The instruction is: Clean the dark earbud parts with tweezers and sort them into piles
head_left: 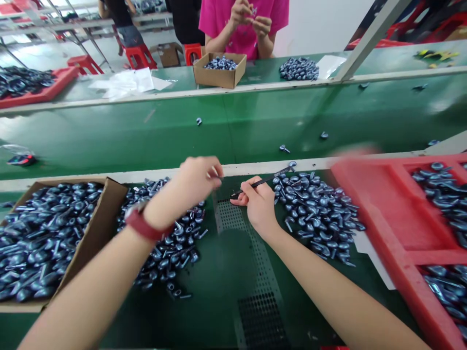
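My right hand (260,206) is closed round thin black tweezers (264,180), whose dark tip points left. My left hand (199,180), a red band on its wrist, is raised just left of that tip, thumb and fingers pinched together; whatever they hold is too small or hidden to make out. Beneath the hands lies a perforated strip (260,262) with rows of small holes. Glossy dark-blue earbud shells form a pile (171,248) under my left forearm. Another pile of earbud shells (317,209) lies to the right of my right hand.
A cardboard box (89,243) full of shells stands at left. On the right is a red compartment tray (386,214) with more shells. Loose shells lie on the green belt (153,131) beyond the rail. Across it, a person in pink (244,29) works behind another box (233,78).
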Demonstrator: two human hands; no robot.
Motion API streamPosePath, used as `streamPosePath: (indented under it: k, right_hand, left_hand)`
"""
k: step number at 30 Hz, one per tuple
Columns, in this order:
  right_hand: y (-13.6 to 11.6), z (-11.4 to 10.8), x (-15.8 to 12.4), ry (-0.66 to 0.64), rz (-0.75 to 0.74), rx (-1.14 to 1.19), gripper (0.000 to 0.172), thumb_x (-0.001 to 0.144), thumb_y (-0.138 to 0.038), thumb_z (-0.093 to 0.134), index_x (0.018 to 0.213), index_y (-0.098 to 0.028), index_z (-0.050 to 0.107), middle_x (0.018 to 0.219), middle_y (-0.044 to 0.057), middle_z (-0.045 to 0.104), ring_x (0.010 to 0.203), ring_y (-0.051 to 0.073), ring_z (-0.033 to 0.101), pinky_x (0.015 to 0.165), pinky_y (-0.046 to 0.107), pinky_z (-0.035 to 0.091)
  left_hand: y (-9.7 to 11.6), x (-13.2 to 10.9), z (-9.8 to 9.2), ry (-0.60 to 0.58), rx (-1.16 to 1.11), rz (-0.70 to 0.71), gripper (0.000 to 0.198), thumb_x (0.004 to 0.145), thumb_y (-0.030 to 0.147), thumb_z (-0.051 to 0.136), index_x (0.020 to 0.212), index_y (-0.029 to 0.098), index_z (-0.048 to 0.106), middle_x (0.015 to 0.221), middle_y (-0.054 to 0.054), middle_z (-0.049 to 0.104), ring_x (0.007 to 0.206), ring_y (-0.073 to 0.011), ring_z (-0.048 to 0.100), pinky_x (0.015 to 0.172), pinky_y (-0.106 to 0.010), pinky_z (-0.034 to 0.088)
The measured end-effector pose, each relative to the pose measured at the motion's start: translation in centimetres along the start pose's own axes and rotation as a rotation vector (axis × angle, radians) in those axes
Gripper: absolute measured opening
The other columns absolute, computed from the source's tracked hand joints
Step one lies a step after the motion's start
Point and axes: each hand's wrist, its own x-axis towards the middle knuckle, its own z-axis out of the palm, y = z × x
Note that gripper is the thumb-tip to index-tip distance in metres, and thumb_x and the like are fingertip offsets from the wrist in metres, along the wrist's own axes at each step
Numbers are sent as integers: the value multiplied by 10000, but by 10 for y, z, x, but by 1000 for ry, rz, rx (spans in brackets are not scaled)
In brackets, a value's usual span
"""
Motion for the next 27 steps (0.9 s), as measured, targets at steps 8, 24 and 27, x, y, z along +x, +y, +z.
streamPosePath:
  k: [8, 24, 27]
  right_hand:
    - [-8, 2, -1, 3, 49, 47, 126, 901, -238, 588, 833, -133, 598, 694, -44, 585, 530, 78, 556, 513, 230, 510]
    - [-77, -12, -89, -78, 28, 267, 73, 834, -183, 599, 775, -190, 641, 637, -26, 636, 518, 81, 551, 779, 368, 584]
    - [-102, -17, -122, -201, 59, 149, 55, 861, -259, 613, 842, -245, 663, 724, -13, 668, 544, 68, 587, 571, 154, 552]
  left_hand:
    - [32, -116, 87, -28, -509, -74, 222, 763, 42, 598, 798, 199, 750, 872, -61, 721, 761, -188, 670, 689, -285, 527]
    - [36, -157, 64, 159, -1626, -542, 143, 673, 291, 799, 804, 236, 787, 878, -17, 777, 723, -96, 675, 689, -146, 535]
    - [46, -161, 54, 129, -1762, -594, 168, 606, 277, 847, 751, 216, 787, 777, -8, 783, 637, -64, 663, 619, -98, 510]
